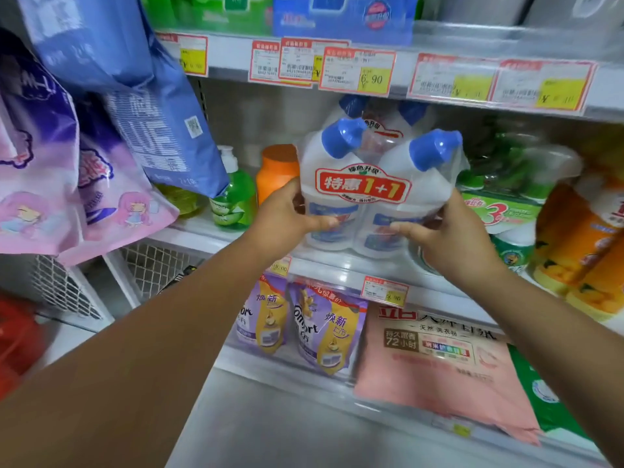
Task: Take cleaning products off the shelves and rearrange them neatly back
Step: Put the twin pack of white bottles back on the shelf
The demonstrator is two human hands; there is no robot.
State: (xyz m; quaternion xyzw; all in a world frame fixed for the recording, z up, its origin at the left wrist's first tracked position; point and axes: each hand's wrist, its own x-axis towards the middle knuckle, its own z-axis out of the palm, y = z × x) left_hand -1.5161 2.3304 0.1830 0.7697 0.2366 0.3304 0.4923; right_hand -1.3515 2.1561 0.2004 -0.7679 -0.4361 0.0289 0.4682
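Head camera is catching a two-handed hold: left hand (pixel 287 217) and right hand (pixel 449 238) are clasping the shrink-wrapped twin-pack (pixel 366 197) low on either side, probably steadying its weight, upright at the middle shelf (pixel 337 268) front, label facing outward.

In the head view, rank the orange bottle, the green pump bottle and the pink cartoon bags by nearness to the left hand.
1. The orange bottle, just behind the left hand, which grips the twin-pack.
2. The green pump bottle, farther left on the same shelf.
3. The pink cartoon bags, hanging at the far left.
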